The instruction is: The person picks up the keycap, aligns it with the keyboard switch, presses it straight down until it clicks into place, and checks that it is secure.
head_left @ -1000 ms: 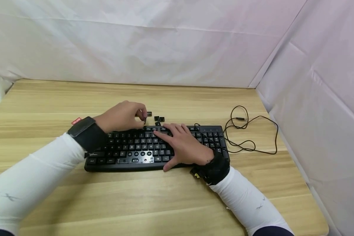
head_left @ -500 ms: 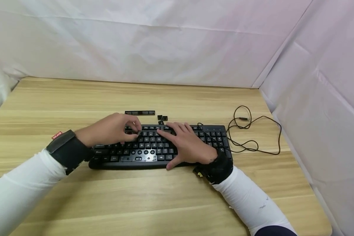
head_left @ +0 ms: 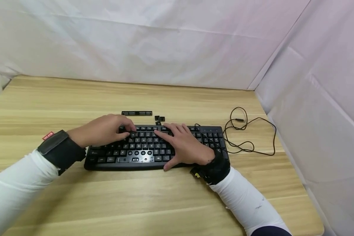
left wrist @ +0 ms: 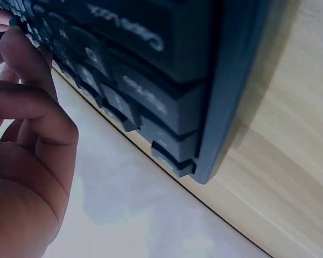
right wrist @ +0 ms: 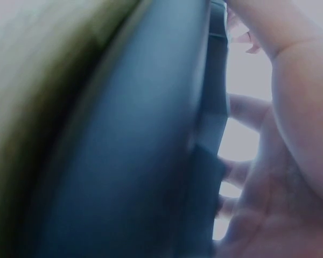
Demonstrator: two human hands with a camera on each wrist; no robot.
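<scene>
A black keyboard (head_left: 144, 166) lies on the wooden table, with a shiny bare strip (head_left: 140, 159) low in its middle. My left hand (head_left: 106, 130) reaches over its left part and pinches a small black keycap (head_left: 133, 134) between thumb and fingers, right over the upper key rows. The left wrist view shows that keycap (left wrist: 16, 21) small at the fingertips, beyond the Caps Lock key (left wrist: 134, 27). With fingers spread, my right hand (head_left: 185, 146) rests on the keyboard, thumb at the front edge. Keys under both hands are hidden.
Behind the keyboard lie a long black bar-shaped key (head_left: 137, 113) and a few loose keycaps (head_left: 157, 118). A thin black cable (head_left: 253, 148) is looped on the table (head_left: 165, 203) to the right. White cloth (head_left: 129, 42) hangs along the back and right sides.
My left hand has moved back from behind the keyboard's top edge and down over its upper left keys, uncovering the long bar. The right hand stays in place.
</scene>
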